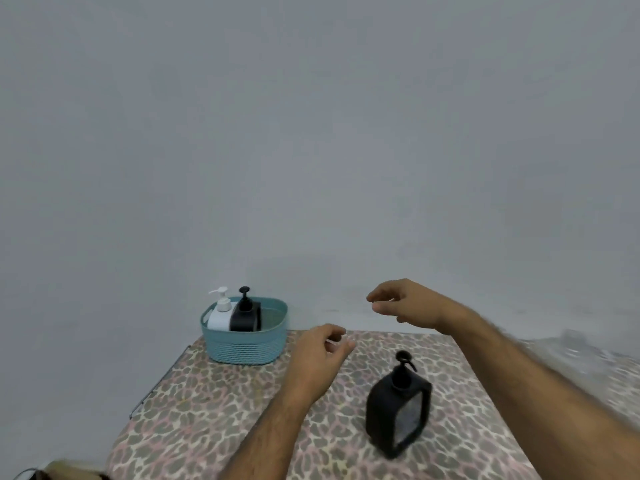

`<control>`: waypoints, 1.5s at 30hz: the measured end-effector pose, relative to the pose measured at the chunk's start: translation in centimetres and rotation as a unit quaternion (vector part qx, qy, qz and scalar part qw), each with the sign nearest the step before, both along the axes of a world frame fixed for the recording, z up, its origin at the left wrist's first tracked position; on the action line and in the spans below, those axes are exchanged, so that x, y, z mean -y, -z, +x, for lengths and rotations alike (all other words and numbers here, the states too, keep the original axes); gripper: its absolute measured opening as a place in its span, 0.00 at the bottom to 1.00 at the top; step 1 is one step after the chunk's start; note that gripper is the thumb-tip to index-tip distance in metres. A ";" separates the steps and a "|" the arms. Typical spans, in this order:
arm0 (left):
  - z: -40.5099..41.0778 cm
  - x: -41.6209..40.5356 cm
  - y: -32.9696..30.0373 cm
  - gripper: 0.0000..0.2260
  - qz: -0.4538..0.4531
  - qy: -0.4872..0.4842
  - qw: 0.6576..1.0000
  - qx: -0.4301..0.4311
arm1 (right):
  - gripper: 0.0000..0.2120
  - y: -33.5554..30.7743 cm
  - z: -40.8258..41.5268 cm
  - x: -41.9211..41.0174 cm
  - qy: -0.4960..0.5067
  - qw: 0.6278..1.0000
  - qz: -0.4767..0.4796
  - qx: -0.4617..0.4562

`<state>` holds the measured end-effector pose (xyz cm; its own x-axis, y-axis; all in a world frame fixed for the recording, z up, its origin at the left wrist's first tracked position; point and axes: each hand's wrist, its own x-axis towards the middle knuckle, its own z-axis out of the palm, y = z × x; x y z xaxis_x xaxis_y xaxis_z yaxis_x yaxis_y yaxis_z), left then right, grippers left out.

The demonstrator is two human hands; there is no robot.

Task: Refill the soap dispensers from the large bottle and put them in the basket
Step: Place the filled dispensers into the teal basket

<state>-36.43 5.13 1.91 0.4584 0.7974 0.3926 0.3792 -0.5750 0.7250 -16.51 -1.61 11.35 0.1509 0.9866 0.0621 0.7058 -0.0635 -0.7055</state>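
We have the white dispenser (220,313) and one black dispenser (244,315) upright in the teal basket (242,348); a second black dispenser (398,407) stands alone on the tabletop (207,410), large bottle not in view. Both our hands hover empty, left hand (317,362) and right hand (408,304) fingers loosely curled, apart from everything. Likely last step: next move needs a grip on that dispenser's body and a lift over the basket rim into the free right side.

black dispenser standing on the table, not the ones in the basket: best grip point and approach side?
Probably the flat-sided body of the black dispenser, below the shoulder, right hand coming from above and its right. It stands upright and apart from the basket, with open space around it. The pump head is narrow and may depress, so avoid it.
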 end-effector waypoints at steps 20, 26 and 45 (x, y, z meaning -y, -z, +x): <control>2.6 6.8 5.7 0.31 -0.131 0.065 0.988 -0.045 | 0.26 9.1 2.5 6.2 0.025 0.992 -0.105 0.066; 2.6 7.3 5.1 0.25 -0.129 0.056 0.989 -0.035 | 0.26 9.6 2.3 6.2 0.031 0.993 -0.093 0.062; -0.9 2.1 0.7 0.23 -0.069 -0.034 0.996 0.045 | 0.15 7.8 -1.7 -0.2 0.112 0.991 0.065 -0.013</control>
